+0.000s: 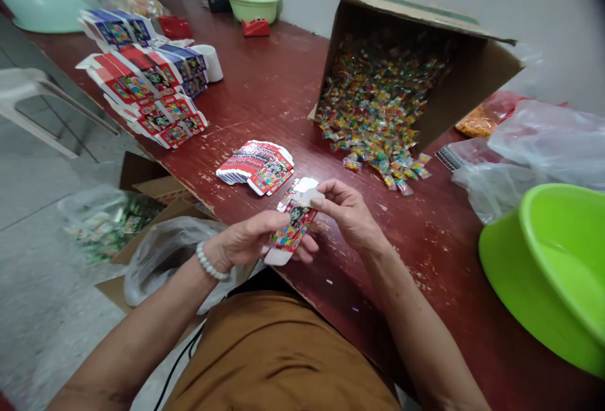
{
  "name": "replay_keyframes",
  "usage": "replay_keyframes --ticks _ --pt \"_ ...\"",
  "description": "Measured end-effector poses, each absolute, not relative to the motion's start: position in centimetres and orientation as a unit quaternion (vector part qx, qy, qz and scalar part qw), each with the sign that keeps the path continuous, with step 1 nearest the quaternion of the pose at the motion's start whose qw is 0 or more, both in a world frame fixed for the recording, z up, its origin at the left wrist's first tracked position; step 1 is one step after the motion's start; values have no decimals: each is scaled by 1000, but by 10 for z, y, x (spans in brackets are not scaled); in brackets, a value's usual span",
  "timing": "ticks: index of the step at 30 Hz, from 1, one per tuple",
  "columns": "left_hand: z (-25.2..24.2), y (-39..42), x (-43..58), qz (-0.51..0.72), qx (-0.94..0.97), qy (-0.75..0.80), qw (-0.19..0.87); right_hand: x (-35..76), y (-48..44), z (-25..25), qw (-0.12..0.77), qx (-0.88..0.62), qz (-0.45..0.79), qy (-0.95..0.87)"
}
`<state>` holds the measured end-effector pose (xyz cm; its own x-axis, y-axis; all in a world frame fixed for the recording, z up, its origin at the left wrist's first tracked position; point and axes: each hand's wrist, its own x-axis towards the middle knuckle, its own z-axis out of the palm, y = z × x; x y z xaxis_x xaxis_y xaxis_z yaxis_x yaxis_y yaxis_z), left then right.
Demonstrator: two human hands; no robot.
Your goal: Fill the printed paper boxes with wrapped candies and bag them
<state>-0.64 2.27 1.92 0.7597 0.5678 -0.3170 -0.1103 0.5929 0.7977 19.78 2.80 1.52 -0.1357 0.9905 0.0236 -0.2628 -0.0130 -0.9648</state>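
Dozens of flat cartons (142, 92) line a chipped red table (265, 83).

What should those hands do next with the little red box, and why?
Probably press the white flap down onto the little red box, I think. The right hand is already pinching that flap, and the left hand is holding the box steady.

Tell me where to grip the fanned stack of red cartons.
Take the stack by its near long edge, from your side, thumb above, fingers beneath. It lies fanned flat on the table, so one end alone would probably slide apart.
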Motion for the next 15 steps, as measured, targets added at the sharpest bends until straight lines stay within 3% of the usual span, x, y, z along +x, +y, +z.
replay_keyframes --ticks 4,15 --pt "16 5 -1 171 318 214 908 189 17 21 510 -372 617 -470" --pt "13 -2 2 254 350 277 858 191 -4 24 498 -353 647 -457"
